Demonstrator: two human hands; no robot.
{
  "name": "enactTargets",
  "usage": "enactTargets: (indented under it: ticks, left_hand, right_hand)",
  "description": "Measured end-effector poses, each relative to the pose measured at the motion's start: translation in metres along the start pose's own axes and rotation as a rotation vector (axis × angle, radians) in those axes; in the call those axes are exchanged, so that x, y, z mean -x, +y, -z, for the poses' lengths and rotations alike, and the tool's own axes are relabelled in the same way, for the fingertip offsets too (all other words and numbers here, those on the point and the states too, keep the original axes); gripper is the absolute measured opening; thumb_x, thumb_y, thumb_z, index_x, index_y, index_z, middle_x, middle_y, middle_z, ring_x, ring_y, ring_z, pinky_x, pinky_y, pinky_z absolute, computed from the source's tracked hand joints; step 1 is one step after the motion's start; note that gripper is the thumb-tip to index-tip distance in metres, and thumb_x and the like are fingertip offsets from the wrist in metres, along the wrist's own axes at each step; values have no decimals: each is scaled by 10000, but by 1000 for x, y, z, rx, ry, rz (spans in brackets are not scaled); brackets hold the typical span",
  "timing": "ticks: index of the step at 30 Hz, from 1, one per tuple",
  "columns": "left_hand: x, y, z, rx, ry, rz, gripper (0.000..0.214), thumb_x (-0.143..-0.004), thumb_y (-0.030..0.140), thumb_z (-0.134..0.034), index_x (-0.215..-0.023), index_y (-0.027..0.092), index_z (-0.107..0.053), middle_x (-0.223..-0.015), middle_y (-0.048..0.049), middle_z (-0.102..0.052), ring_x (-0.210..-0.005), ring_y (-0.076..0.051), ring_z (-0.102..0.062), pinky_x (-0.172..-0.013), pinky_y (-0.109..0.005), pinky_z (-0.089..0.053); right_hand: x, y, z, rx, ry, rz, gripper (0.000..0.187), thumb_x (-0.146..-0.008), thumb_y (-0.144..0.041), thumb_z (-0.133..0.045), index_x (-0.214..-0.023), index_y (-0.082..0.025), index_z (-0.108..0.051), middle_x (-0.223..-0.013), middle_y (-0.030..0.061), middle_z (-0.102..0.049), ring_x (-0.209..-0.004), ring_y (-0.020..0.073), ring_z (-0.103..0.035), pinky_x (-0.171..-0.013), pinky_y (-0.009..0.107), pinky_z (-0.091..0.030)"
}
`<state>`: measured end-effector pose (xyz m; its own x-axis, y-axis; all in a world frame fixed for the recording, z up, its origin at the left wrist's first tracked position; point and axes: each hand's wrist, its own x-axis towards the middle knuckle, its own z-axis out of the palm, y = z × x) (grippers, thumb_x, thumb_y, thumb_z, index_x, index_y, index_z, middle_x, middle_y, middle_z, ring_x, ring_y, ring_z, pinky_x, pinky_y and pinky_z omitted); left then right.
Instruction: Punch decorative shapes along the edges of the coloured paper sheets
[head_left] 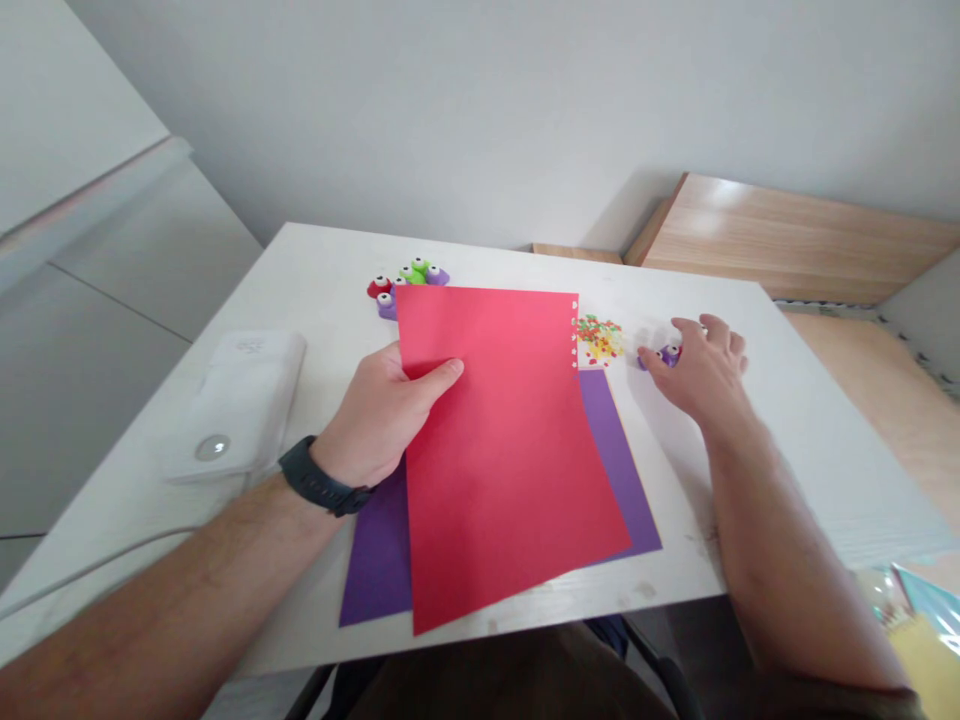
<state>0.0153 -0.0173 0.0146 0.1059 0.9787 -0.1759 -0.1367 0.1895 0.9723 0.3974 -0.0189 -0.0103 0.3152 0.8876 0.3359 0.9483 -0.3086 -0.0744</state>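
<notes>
My left hand (397, 410) pinches the left edge of a red sheet of paper (510, 430), thumb on top and fingers behind. The sheet is held up at a tilt, and a row of small punched shapes runs down the upper part of its right edge. Under it lies a purple sheet (379, 550), mostly covered. My right hand (701, 365) is over at the right with fingers spread and curved above a purple craft punch with white eyes (667, 354). The fingers partly hide that punch, and I see no closed grip on it.
Several craft punches with eyes (386, 303), in red, green and purple, stand behind the red sheet. Punched paper bits (602, 342) lie between the sheet and my right hand. A white device (240, 400) with a cable sits at left on the white table (322, 270).
</notes>
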Motion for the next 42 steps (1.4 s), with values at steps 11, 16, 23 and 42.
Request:
enactTargets:
  ticks: [11, 16, 23, 42]
  left_hand:
    - [-1, -4, 2, -19, 0, 6, 353, -861, 362, -845, -1190, 241, -801, -1327, -84, -787, -1154, -341, -764, -1026, -483, -615]
    - [-2, -4, 3, 12, -2, 12, 378, -836, 344, -860, -1195, 241, -806, -1303, -80, -800, -1143, -346, -775, -986, -457, -634]
    - [-6, -11, 5, 32, -29, -17, 403, -868, 369, -856, -1224, 192, -793, -1273, -109, -805, -1105, -328, -786, -953, -432, -632]
    - [-9, -14, 4, -101, -93, -54, 331, -900, 354, -773, -1172, 168, -801, -1200, -127, -830, -1076, -329, -795, -880, -400, -631]
  right_hand:
    - [-17, 19, -18, 12, -98, -166, 671, -1006, -636, -454, -1481, -184, -597, -1526, 256, -580, -1359, 498, -549, -1069, 702, -449]
    - [-22, 30, -22, 26, -70, -201, 664, -1038, -622, -403, -1453, -161, -640, -1496, 248, -624, -1369, 484, -555, -1126, 677, -414]
    - [-27, 38, -29, 49, -79, -267, 687, -1050, -632, -383, -1501, -166, -608, -1540, 238, -604, -1401, 455, -545, -1187, 636, -361]
    - [-20, 37, -37, -89, 239, -162, 760, -926, -663, -605, -1507, -175, -569, -1586, 332, -513, -1514, 525, -407, -1193, 737, -265]
